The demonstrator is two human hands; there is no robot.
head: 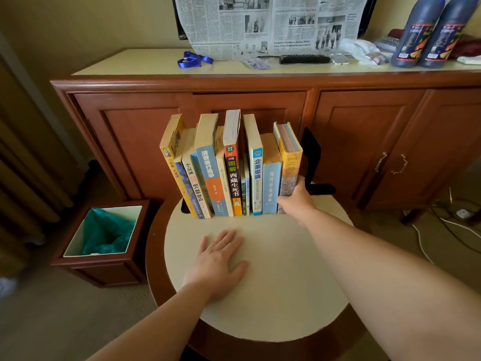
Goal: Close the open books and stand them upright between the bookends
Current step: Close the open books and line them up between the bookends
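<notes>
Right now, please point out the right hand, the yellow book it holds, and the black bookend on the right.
right hand (295, 198), head view, back of the hand.
yellow book (291, 162), head view, spine.
black bookend (311, 155), head view, upright plate.

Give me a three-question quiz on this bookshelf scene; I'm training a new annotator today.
1. True or false: the left hand lies flat on the round table.
2. Which book does the right hand grip?
A) black-spined book
B) yellow book at the row's right end
C) leftmost book
3. What stands right of the row?

Key: 1 true. 2 B. 3 A black bookend.
</notes>
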